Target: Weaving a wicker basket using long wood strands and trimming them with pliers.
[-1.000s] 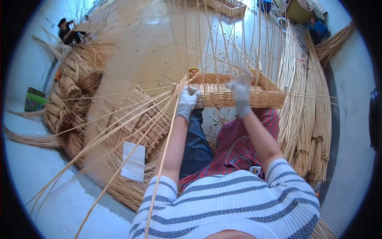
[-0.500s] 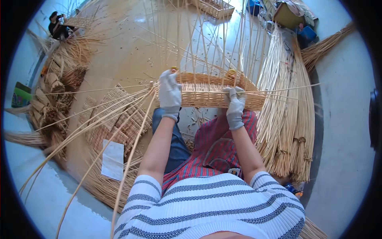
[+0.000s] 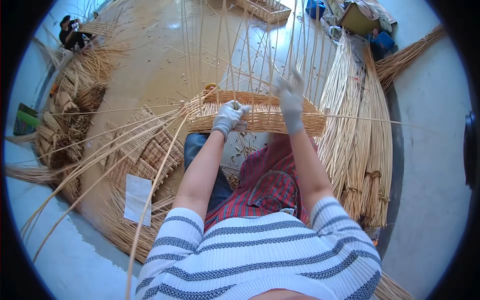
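Observation:
A shallow wicker basket (image 3: 305, 125) lies across my lap, with tall upright stakes (image 3: 227, 45) rising from its walls. My left hand (image 3: 229, 119), in a pale work glove, is closed around the near wall left of its middle. In a matching glove, my right hand (image 3: 291, 102) is raised over the basket's right half among the stakes. Its fingers look stretched and apart, though motion blurs them. A long weaving rod (image 3: 370, 118) sticks out to the right from the near wall. More loose rods (image 3: 107, 152) fan out from the basket's left end.
Bundles of peeled rods (image 3: 357, 135) lie on the right. Woven panels (image 3: 145, 140) and a white sheet (image 3: 137, 199) are on the floor at left, near darker bundles (image 3: 75, 105). Another basket (image 3: 265, 11) sits at the back; a person (image 3: 71, 34) works far left.
My left hand has moved right and down from the basket's left corner onto the near wall. The right hand has left the near wall and risen. The basket has shifted slightly left.

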Motion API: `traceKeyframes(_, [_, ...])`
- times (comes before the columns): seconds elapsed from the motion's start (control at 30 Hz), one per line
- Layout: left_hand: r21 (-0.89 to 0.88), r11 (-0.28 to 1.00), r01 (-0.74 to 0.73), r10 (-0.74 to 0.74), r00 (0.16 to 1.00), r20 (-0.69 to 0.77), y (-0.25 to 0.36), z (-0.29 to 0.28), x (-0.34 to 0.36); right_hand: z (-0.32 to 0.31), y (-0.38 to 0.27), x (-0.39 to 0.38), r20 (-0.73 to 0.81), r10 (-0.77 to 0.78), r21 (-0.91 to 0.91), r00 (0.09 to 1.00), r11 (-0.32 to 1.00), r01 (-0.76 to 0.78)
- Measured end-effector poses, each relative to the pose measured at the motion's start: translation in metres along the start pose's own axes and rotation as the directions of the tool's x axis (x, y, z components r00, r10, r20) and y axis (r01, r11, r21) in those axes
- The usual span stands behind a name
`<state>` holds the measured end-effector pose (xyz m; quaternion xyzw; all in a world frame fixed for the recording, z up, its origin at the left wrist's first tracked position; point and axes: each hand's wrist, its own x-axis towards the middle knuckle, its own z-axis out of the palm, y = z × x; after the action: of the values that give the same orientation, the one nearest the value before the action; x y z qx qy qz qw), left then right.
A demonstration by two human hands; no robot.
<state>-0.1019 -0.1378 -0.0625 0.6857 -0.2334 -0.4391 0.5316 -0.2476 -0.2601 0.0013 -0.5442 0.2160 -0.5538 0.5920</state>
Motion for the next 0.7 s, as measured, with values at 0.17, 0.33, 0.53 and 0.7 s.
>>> traceKeyframes(0.17, [0.362,0.902,-0.233,0.293,0.949,-0.119,-0.016,-0.015,0.022,-0.084,-0.022,-0.097,-0.033,0.624,-0.179,0.781,0.765,-0.619])
traceKeyframes(0.33, [0.093,0.993,0.067,-0.063,0.997,-0.041,0.024,-0.004,0.0,-0.109,-0.131,-0.189,0.575,0.285,-0.634,0.767,0.748,0.198])
traceKeyframes(0.53, [0.193,0.981,-0.003,0.018,0.997,-0.076,0.036,-0.005,-0.008,-0.167,-0.141,-0.324,0.7,0.014,-0.624,0.714,0.499,0.602])
traceKeyframes(0.7, [0.471,0.816,-0.335,0.448,0.882,-0.149,-0.001,-0.003,-0.018,-0.139,-0.129,-0.317,0.533,0.14,-0.827,0.835,0.296,0.478])
